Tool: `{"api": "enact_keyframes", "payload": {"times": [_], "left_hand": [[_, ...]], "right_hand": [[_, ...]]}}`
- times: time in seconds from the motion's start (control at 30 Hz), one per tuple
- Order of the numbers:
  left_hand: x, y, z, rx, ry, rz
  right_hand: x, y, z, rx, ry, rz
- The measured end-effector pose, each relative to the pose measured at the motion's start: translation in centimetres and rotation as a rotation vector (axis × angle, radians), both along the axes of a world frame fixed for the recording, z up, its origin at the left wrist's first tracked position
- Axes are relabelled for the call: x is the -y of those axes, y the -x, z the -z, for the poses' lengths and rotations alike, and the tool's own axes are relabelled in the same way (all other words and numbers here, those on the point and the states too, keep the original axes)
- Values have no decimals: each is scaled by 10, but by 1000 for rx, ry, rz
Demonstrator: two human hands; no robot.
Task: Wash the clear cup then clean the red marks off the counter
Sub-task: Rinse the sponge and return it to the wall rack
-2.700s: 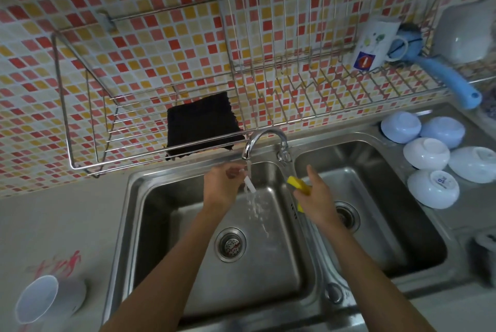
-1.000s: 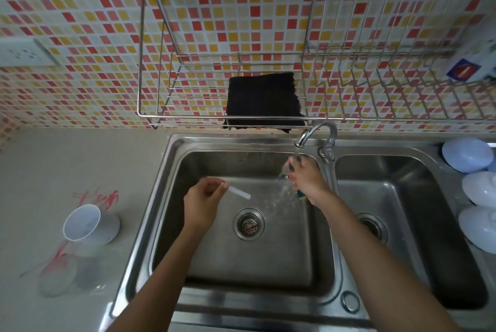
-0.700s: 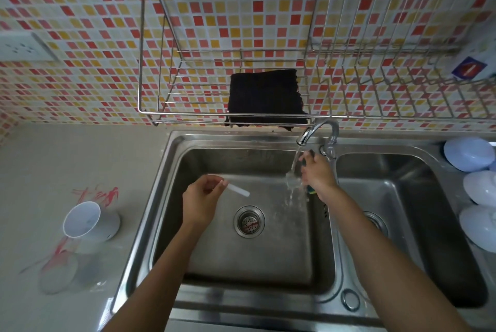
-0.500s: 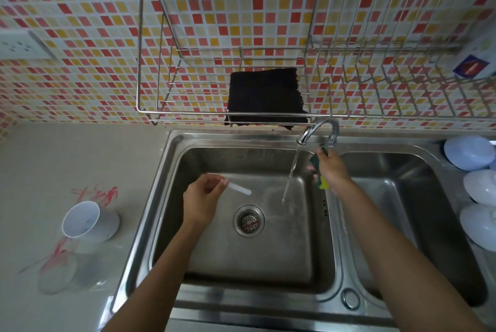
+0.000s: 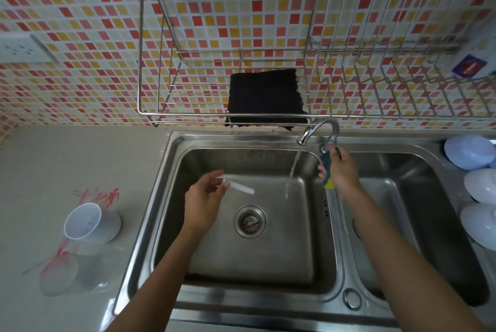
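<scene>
Head view: hands over the left sink basin (image 5: 214,143).
Left hand (image 5: 202,204): pinched a small white stick (image 5: 241,187).
Right hand (image 5: 342,171): gripped a sponge (image 5: 328,170) beside the running tap (image 5: 318,131).
Clear cup (image 5: 60,274): on its side on the counter (image 5: 67,159), near the red marks (image 5: 98,194).
White cup (image 5: 88,223): just behind it.
Risk: reaching left with both hands occupied could roll either cup; drips could spread the red marks.

A double sink (image 5: 171,197) filled the centre and right of the frame, its tap (image 5: 319,130) standing at the back between the two basins. A wire rack (image 5: 150,114) hung on the wall above it, a cloth (image 5: 265,98) lying in it. At lower left, on the counter (image 5: 67,159), a cup (image 5: 88,221) lay beside a clear cup (image 5: 60,275). Bowls (image 5: 469,151) sat upturned along the right edge.
</scene>
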State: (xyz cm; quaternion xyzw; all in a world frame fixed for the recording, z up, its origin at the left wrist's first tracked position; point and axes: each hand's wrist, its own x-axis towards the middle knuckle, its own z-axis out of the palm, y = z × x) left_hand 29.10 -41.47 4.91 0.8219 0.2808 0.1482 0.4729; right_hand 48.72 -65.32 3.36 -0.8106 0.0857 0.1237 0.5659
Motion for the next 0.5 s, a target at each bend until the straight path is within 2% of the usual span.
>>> {"api": "enact_keyframes", "payload": {"times": [0.07, 0.13, 0.17, 0.23, 0.37, 0.5], "left_hand": [[5, 7, 4, 55, -232, 66], [8, 15, 21, -39, -594, 246], [8, 21, 30, -110, -705, 296], [6, 29, 42, -171, -748, 295], [2, 38, 39, -158, -816, 256], [-3, 46, 28, -163, -782, 214]], "right_hand": [[-4, 21, 9, 149, 88, -4], [-10, 47, 29, 208, 308, -179], [-13, 60, 39, 175, 411, -273], [-14, 82, 53, 130, 485, -303], [-11, 106, 58, 116, 560, -270], [-18, 123, 41, 64, 491, -293]]}}
